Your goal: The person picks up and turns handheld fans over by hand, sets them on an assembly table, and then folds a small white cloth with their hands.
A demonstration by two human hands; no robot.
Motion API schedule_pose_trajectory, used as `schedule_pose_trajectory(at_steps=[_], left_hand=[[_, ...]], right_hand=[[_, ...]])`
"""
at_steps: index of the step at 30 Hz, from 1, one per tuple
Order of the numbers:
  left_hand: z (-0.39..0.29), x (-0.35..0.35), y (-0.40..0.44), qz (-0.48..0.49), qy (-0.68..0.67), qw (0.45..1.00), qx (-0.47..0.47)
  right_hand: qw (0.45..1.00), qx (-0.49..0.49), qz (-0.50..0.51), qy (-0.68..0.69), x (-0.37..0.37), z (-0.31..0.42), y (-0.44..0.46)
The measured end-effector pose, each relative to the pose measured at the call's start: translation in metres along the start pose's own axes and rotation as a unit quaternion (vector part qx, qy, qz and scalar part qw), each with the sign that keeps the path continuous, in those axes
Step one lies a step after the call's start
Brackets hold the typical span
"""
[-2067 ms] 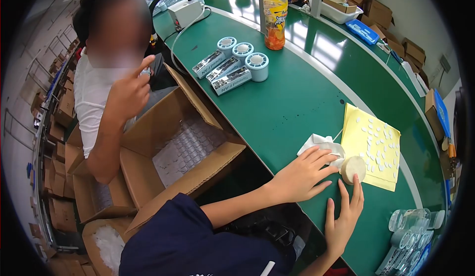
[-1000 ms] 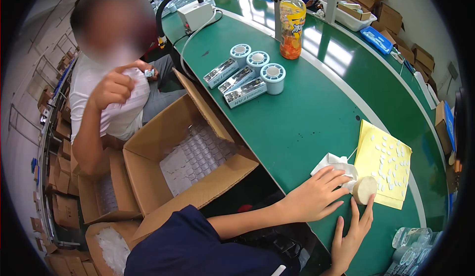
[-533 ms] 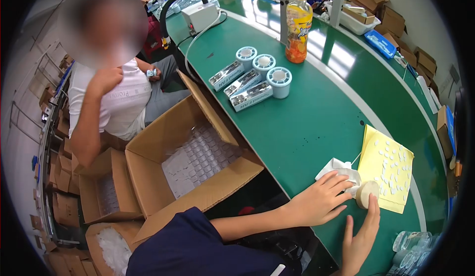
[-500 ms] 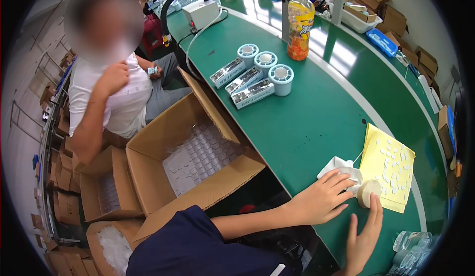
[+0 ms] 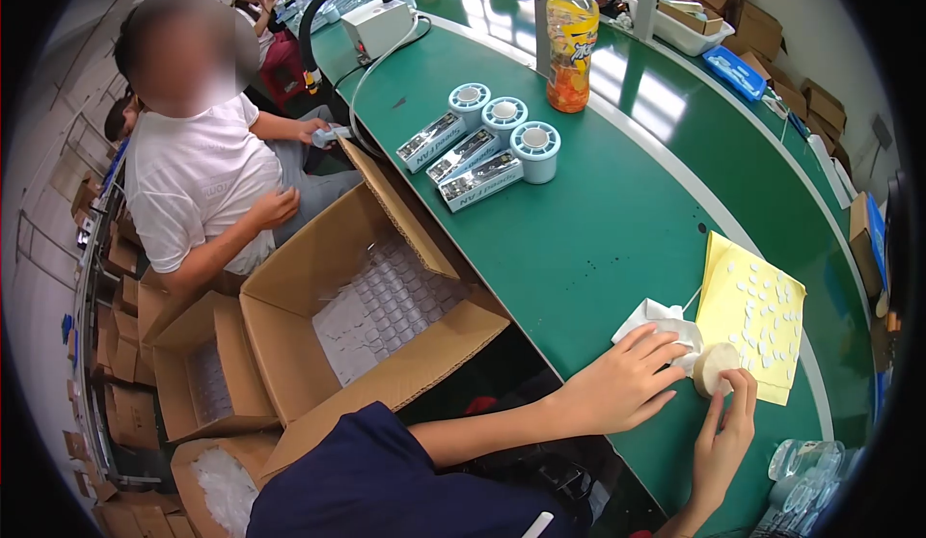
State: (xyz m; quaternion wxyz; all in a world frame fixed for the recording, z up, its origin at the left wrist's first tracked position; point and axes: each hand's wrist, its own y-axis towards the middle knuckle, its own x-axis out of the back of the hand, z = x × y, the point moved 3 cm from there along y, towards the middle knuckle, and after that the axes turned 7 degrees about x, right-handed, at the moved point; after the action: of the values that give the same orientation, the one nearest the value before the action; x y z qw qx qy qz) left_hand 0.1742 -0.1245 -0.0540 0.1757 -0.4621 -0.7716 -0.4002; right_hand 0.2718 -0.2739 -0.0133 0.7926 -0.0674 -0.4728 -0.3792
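Note:
My left hand [image 5: 620, 389] lies palm down with fingers spread at the near edge of the green table, its fingertips over a crumpled white tissue [image 5: 666, 328]. Right of it, my right hand [image 5: 725, 442] has its curled fingertips against a round beige disc [image 5: 716, 369]; whether anything small is between them cannot be made out. A yellow sheet [image 5: 712, 316] dotted with several small white pieces lies just beyond the disc.
Several light-blue fans [image 5: 533, 152] lie on the table, near a drink bottle [image 5: 572, 44]. Clear parts [image 5: 805, 470] sit at the lower right. An open carton [image 5: 289, 316] stands left of the table beside a seated co-worker [image 5: 207, 172]; further people sit behind.
My right hand's fingers have curled in at the disc, while my left hand keeps its pose. The co-worker's raised hand has dropped to lap height. The view has shifted slightly.

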Motion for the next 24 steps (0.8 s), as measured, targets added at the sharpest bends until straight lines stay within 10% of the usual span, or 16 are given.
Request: schedule_pose_trajectory(at_steps=[24], left_hand=[[0.004,-0.001,0.005,0.02,-0.067,0.997,0.032]], right_hand=[[0.997,0.036,-0.055,-0.043,-0.011,0.004,-0.016]])
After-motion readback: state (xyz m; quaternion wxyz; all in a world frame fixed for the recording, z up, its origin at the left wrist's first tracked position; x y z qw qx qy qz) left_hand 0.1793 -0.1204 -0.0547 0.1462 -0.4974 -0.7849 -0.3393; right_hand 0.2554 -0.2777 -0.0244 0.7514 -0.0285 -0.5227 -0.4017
